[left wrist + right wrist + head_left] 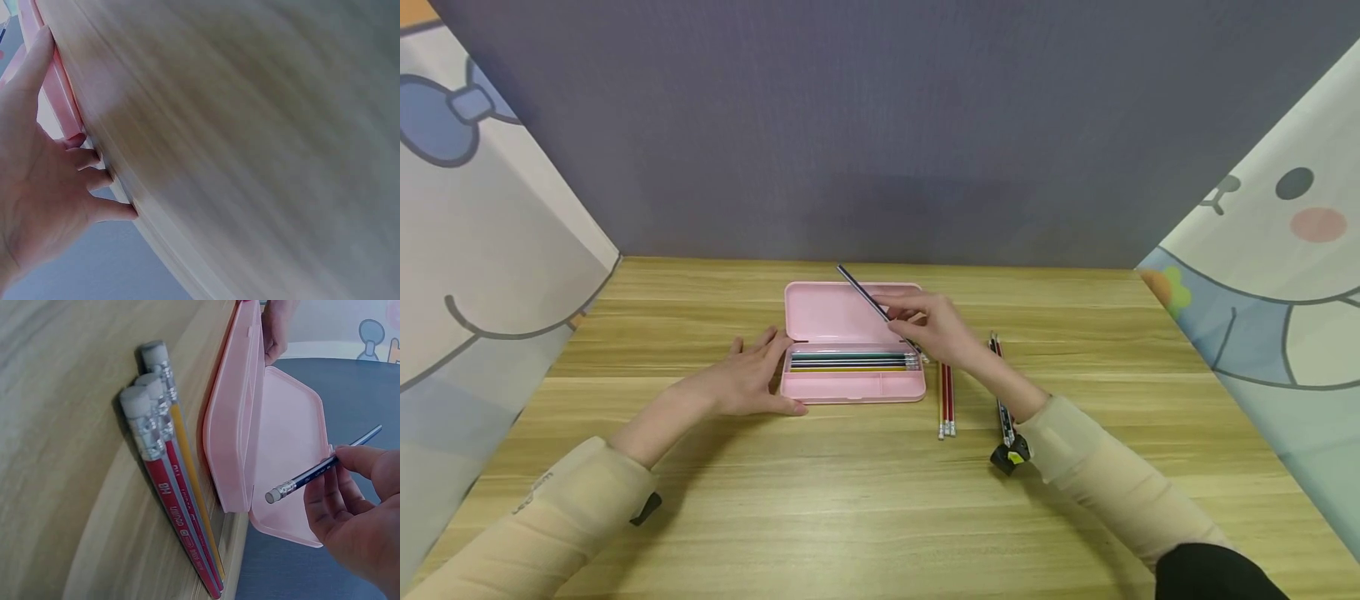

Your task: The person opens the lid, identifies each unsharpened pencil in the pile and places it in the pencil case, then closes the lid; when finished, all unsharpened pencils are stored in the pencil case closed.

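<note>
A pink pencil case [831, 387] lies with its lid [820, 310] raised toward the back. Inside its rear compartment is a row of pencils [850, 362], dark ones and a yellow one. My left hand [741, 383] rests at the case's left side, fingers spread and thumb along the front corner. Above the case's right part, my right hand [931, 325] pinches a dark blue pencil [319, 467] between thumb and fingers. The pencil is tilted, its white eraser end toward the right and low, the other end over the lid.
Right of the case lie two red pencils [178, 515] and a yellow one [181, 434], erasers toward the front. Farther right, more pencils [1004, 417] lie partly under my right forearm. A grey panel [880, 133] stands behind the wooden table [850, 500].
</note>
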A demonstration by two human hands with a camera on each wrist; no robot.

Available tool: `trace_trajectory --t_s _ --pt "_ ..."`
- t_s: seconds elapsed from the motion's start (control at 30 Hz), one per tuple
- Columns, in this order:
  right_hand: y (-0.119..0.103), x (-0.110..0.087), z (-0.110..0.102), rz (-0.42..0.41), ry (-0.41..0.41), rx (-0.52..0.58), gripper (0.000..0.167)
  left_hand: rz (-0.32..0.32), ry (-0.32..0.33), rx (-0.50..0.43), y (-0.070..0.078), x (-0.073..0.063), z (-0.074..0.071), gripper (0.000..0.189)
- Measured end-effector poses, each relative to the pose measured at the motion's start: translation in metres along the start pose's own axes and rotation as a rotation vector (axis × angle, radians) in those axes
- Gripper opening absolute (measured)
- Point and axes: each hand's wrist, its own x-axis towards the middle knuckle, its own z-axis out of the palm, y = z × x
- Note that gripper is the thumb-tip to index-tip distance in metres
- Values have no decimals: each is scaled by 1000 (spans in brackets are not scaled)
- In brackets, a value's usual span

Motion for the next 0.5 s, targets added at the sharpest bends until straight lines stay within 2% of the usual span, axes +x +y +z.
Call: trace_trajectory --t_s 0.27,0.5 --pt "2 2 4 -18 -46 -13 38 -6 7 43 2 -1 0 104" --pt "0 5 9 -44 -110 -71 39 -12 2 73 2 0 1 103"
